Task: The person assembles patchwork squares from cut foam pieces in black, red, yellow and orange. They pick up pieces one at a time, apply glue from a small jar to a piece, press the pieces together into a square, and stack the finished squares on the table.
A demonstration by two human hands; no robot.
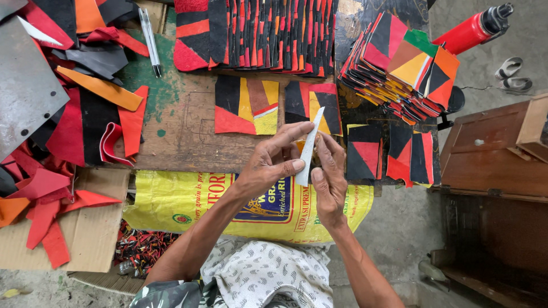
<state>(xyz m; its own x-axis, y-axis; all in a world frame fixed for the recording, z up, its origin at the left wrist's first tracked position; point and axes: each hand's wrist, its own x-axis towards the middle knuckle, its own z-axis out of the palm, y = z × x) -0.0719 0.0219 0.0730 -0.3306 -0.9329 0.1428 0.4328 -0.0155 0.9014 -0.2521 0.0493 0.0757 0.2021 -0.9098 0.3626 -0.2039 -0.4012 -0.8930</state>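
Observation:
My left hand (273,162) and my right hand (327,177) meet over the front edge of a worn wooden board (182,137). Together they pinch a narrow, pale, pointed strip (309,149) that stands nearly upright between them. The left thumb and fingers grip its lower and upper left side, and the right fingers hold its right edge. Just beyond lie two patchwork squares of black, red and yellow, one on the left (246,105) and one on the right (314,104).
Rows of stitched patchwork pieces (257,34) and a fanned stack (399,63) fill the back. Red, orange and black scraps (74,114) pile at the left by a grey metal sheet (25,85). A yellow sack (188,199) hangs in front, with a wooden cabinet (496,159) at the right.

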